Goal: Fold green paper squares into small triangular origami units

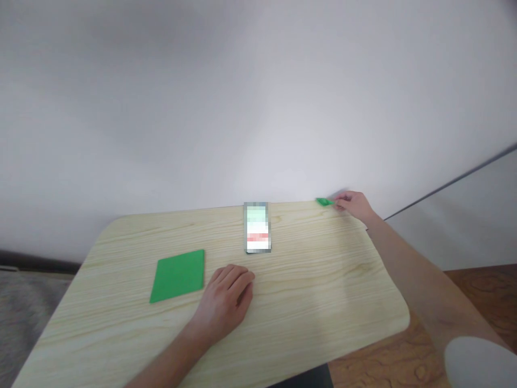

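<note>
One hand [355, 204] pinches a green piece [323, 201]; phone screen [257, 227] unreadable.

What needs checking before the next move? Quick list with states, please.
1. Right hand at the small green piece: ok, fingertips at its tip.
2. Firm pinch on that piece: cannot tell, too small.
3. Left hand on the table: ok, fingers curled.
4. Left hand off the green square: cannot tell, very close to its near right corner.
5. Phone clear of both hands: ok.
6. Phone screen readable: not ok, pixelated.
</note>
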Action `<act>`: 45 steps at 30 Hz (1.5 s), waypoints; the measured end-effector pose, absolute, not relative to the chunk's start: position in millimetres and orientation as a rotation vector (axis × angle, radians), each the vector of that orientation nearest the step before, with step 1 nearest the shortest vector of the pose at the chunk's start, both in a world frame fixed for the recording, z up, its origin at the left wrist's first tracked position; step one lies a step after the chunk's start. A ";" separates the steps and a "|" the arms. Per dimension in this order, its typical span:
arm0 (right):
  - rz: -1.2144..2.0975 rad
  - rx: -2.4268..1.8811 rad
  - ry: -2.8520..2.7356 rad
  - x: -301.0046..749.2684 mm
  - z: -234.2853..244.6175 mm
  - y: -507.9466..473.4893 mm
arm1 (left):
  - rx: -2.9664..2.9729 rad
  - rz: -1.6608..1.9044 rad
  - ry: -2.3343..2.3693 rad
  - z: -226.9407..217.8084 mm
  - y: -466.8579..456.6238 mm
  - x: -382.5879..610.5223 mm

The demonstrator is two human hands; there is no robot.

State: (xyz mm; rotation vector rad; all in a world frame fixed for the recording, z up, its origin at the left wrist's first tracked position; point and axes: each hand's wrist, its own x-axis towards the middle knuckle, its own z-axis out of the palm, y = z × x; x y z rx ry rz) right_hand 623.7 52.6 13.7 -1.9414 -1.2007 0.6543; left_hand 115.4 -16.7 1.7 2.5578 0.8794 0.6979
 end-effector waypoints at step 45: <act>0.349 -2.262 -0.792 500.5 7.5 78.8 | 2.395 0.999 1.056 8.4 -17.7 98.9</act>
